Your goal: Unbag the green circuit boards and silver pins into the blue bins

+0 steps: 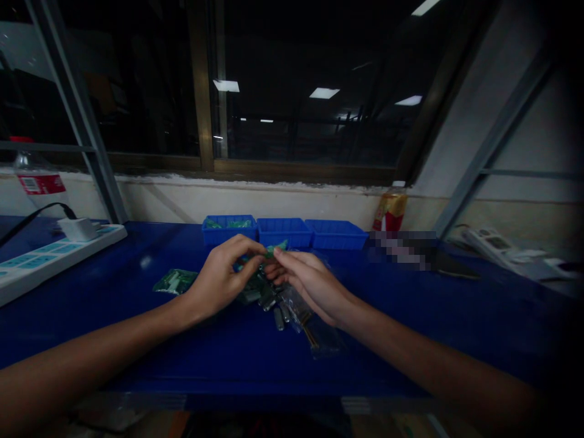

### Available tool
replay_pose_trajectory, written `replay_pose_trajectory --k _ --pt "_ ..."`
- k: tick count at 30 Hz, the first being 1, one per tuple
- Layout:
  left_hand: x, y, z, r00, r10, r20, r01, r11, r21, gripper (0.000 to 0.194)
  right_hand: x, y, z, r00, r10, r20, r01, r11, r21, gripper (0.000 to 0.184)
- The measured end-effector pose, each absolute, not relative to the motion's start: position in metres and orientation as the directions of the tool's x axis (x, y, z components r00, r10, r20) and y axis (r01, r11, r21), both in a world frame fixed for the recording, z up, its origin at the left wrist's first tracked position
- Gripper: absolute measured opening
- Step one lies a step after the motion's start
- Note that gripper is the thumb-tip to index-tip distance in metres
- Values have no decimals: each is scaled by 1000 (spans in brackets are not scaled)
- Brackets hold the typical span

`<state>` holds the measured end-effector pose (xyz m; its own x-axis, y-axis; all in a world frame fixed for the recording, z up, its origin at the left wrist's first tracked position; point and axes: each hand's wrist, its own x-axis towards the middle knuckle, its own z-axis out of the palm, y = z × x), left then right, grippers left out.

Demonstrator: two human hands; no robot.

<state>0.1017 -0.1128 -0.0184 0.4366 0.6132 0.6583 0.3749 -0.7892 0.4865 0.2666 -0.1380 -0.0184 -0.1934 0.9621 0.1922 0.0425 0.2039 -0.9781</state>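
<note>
Above the pile at the middle of the table, my left hand and my right hand meet, both closed with fingertips pinched on a small green plastic bag. Its contents are too dim to make out. Under the hands lie several small grey metallic pieces, partly hidden by my fingers. A clear plastic bag with thin brass-coloured strips in it is below my right hand. Left of my left wrist, a green bag with pale pieces inside lies flat on the blue table.
Three blue bins stand along the back: the left bin holds green bags, beside the middle bin and right bin. A white power strip and a bottle are at left. A dark flat object lies at right.
</note>
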Motion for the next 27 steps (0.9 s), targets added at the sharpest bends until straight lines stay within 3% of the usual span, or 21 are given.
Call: replay_pose_trajectory --k 4,7,10,12,15,17,19,22,25,27 --pt "104 -116 -20 541 518 662 385 -853 353 13 265 -136 -22 -167 963 213 11 218 -976 22" --pt "104 -113 -20 530 628 570 369 -776 511 17 269 -131 -25 -148 921 360 215 385 -897 19" --pt "104 -109 -19 443 818 367 251 -506 825 36 274 -130 -26 -223 789 572 530 590 -609 23" --pt "105 -108 -19 421 879 225 105 -294 950 45 277 -132 -25 -302 723 621 683 618 -388 32" --pt "106 -108 -20 462 881 99 -20 -101 995 39 279 -136 -26 -390 697 602 789 590 -172 41" --pt "107 -108 -20 480 874 72 -39 -61 997 29 279 -137 -26 -417 687 596 798 590 -121 45" --pt "107 -108 -20 490 868 82 -51 -65 997 21 278 -137 -26 -403 687 604 769 613 -184 47" --pt "105 -104 -21 484 864 136 -34 -137 990 17 277 -135 -24 -309 760 571 606 620 -497 48" --pt "103 -101 -21 491 845 209 43 -263 964 19 276 -131 -23 -192 892 408 315 450 -835 51" --pt "103 -101 -22 516 820 247 84 -335 939 23 274 -130 -22 -160 942 296 159 321 -934 48"
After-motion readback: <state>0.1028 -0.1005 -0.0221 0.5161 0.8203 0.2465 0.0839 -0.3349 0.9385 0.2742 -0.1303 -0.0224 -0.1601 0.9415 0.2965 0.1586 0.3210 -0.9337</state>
